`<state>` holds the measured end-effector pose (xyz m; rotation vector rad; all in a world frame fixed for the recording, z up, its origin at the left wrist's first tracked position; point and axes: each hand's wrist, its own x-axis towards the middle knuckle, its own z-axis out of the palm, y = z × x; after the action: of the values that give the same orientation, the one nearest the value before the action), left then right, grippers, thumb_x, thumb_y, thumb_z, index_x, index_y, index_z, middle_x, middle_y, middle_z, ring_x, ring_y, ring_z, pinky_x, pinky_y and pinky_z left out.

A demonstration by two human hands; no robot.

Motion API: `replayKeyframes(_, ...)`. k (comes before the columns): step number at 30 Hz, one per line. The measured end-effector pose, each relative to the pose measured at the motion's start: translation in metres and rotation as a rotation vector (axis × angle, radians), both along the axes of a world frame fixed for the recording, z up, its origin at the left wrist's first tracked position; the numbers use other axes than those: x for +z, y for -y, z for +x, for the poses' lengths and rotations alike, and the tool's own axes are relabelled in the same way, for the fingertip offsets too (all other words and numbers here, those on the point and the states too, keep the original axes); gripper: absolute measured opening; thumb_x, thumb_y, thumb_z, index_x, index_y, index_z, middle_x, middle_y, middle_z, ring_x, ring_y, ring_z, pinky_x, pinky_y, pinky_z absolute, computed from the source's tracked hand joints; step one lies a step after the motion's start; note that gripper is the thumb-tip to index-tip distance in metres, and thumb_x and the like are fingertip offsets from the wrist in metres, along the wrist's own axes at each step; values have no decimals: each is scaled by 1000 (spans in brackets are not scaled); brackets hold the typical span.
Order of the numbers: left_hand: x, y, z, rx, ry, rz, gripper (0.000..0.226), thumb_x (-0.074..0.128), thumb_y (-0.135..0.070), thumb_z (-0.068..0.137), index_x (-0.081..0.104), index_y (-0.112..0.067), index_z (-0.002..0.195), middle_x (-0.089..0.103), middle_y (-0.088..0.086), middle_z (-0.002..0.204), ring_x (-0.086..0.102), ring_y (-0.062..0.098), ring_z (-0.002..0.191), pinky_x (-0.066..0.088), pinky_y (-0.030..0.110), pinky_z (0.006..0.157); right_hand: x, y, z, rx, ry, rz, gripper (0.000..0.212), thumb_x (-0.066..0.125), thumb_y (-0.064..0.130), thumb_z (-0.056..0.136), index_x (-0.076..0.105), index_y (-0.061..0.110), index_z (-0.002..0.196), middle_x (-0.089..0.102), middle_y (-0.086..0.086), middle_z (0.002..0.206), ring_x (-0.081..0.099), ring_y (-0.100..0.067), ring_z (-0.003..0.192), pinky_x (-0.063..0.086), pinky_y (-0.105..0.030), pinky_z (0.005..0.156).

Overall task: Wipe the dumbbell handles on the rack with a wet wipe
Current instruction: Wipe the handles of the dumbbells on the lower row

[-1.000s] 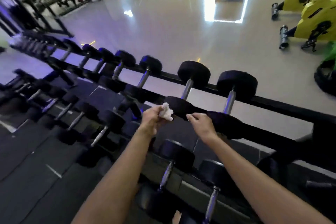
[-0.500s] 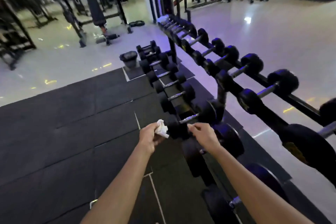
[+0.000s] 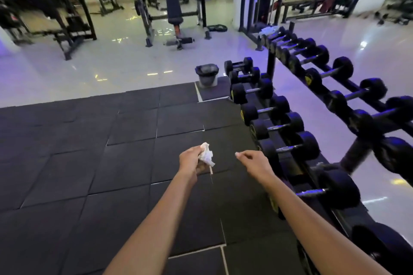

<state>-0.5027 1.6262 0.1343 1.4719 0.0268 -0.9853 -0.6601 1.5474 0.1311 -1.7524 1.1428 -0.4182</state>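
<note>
Dumbbell handles are recorded lying crosswise on the rack, untouched; left of the rack, the wet wipe is gripped crumpled by the left hand, farther out than the loosely curled, empty right hand.

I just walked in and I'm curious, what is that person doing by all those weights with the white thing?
A person is cleaning gym weights. Their left hand grips a crumpled wet wipe, and the right hand is beside it, holding nothing. Both hands are over the black floor mats, touching none of the dumbbells on the rack to the right.
</note>
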Motion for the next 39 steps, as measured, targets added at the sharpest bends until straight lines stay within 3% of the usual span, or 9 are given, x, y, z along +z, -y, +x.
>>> replayKeyframes(7, -21, 72, 115, 12, 16, -1, 16, 53, -2, 85, 65, -9, 76, 65, 7, 57, 62, 14, 43, 54, 25, 44, -18, 70, 120, 49, -22, 24, 27, 56, 29, 92, 69, 9, 105, 62, 3, 93, 54, -10, 94, 38, -24, 82)
replayKeyframes(11, -27, 137, 180, -5, 38, 28, 16, 53, -3, 82, 67, -7, 85, 67, 13, 74, 63, 23, 57, 52, 24, 50, -28, 137, 189, 54, -17, 2, 25, 56, 29, 92, 70, 11, 103, 63, 5, 93, 55, -9, 91, 36, -22, 77)
replayKeyframes(14, -23, 193, 231, -28, 52, 66, 18, 50, 0, 79, 66, -8, 77, 63, 15, 74, 57, 25, 56, 45, 23, 48, -29, 192, 242, 59, -25, 7, 23, 56, 30, 92, 70, 13, 100, 64, 5, 92, 57, -10, 90, 37, -23, 74)
replayKeyframes(19, -19, 284, 315, -46, 89, 67, 26, 50, -1, 79, 69, -3, 97, 66, 16, 77, 61, 27, 59, 50, 34, 64, -16, 278, 324, 68, -52, -3, 22, 57, 29, 92, 71, 13, 96, 66, 1, 94, 58, -13, 91, 38, -24, 75)
replayKeyframes(22, -20, 334, 365, -53, 106, 77, 26, 53, -3, 79, 68, -3, 100, 69, 20, 89, 63, 28, 69, 54, 38, 68, -12, 325, 371, 128, -127, -71, 22, 55, 30, 93, 70, 14, 94, 67, 2, 95, 59, -13, 90, 40, -24, 74)
replayKeyframes(27, -26, 432, 462, -116, 119, 46, 13, 50, 0, 85, 62, -6, 85, 62, 16, 73, 59, 22, 50, 49, 23, 43, -30, 415, 461, 136, -241, -161, 24, 54, 35, 92, 69, 18, 102, 69, 0, 101, 63, -18, 96, 47, -30, 81)
replayKeyframes(33, -29, 554, 577, -238, 132, 61, 19, 54, -5, 84, 66, -1, 98, 68, 19, 80, 62, 26, 56, 48, 27, 54, -32, 519, 565, 44, -258, -115, 25, 55, 33, 92, 69, 16, 102, 69, 0, 102, 62, -14, 94, 44, -26, 78)
replayKeyframes(36, -27, 614, 622, -290, 132, 73, 15, 54, -6, 84, 67, -2, 91, 67, 18, 72, 61, 28, 56, 45, 31, 59, -29, 572, 608, -21, -245, -85, 24, 56, 34, 92, 69, 16, 102, 69, 1, 100, 63, -14, 96, 41, -23, 75)
replayKeyframes(39, -28, 674, 658, -344, 122, 77, 16, 52, -3, 82, 68, -5, 82, 67, 19, 75, 60, 30, 62, 43, 29, 53, -34, 622, 641, -74, -258, -63, 24, 56, 34, 92, 69, 17, 102, 69, 2, 100, 63, -13, 96, 39, -22, 73)
